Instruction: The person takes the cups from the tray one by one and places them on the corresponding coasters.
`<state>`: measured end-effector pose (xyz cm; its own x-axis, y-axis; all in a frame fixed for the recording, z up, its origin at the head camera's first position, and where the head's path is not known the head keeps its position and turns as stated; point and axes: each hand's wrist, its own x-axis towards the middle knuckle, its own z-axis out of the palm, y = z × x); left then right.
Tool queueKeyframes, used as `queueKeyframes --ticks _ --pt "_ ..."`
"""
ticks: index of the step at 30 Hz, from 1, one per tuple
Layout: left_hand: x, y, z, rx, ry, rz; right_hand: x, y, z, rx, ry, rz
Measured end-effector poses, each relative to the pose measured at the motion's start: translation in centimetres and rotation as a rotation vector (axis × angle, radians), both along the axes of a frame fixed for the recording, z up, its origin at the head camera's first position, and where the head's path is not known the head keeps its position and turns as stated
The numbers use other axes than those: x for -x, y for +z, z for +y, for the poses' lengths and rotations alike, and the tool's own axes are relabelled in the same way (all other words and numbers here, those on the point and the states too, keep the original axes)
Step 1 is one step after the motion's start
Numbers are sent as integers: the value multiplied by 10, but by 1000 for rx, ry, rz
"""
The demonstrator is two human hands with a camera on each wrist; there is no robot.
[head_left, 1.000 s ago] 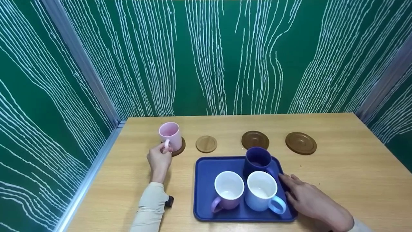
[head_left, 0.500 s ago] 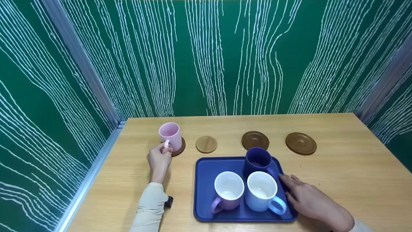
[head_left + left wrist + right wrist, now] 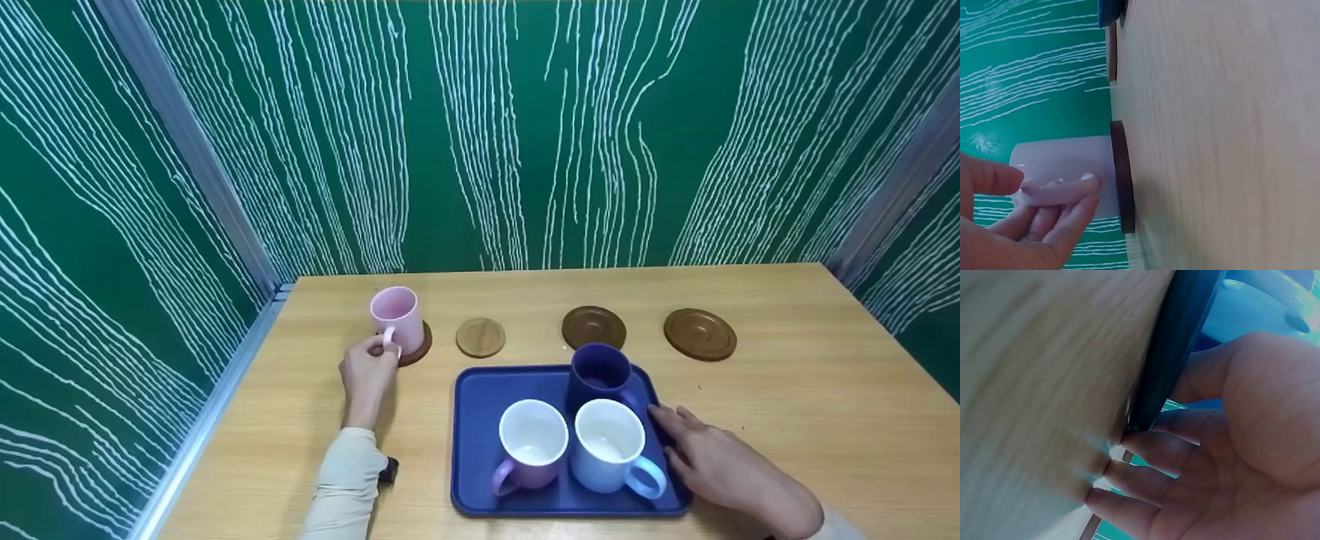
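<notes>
A pink mug (image 3: 401, 321) stands upright on a dark wooden coaster (image 3: 422, 350) at the far left of the table. My left hand (image 3: 367, 379) is at its handle (image 3: 1058, 193); the left wrist view shows the thumb apart from the fingers, with the handle between them. My right hand (image 3: 712, 457) lies flat along the right edge of a blue tray (image 3: 476, 450), its fingertips (image 3: 1129, 439) down on the table and its thumb at the rim. On the tray are a purple mug (image 3: 534, 472), a light blue mug (image 3: 598, 474) and a dark blue mug (image 3: 589, 390).
Behind the tray lie a small light wooden coaster (image 3: 481, 337) and two dark wooden coasters, one in the middle (image 3: 592, 325) and one at the right (image 3: 700, 334). Green panels with white lines (image 3: 480, 135) close off the table's back and sides.
My left hand has drawn back slightly toward me, its grasp on the handle looser. The pink mug stays on its coaster. My right hand and the tray have kept their places.
</notes>
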<state>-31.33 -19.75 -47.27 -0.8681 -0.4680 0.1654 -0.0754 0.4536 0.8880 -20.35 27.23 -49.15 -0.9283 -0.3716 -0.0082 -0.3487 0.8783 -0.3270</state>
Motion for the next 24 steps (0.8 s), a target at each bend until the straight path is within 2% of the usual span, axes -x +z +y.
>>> queueKeyframes --ticks 6,9,11,17,20,24 --pt "-7 19 -4 -30 62 17 -1 -1 1 10 21 46" --pt "-12 35 -3 -54 92 65 0 0 2 6 14 34" --pt "-17 45 0 -85 78 107 0 1 1 0 10 14" --pt "-41 74 19 -117 -60 204 4 5 0 -10 -1 -23" --pt "-56 80 32 -87 -133 236 4 5 -1 -9 -2 -31" --pt "-79 81 51 -64 -258 250 3 3 -2 -13 -16 -67"
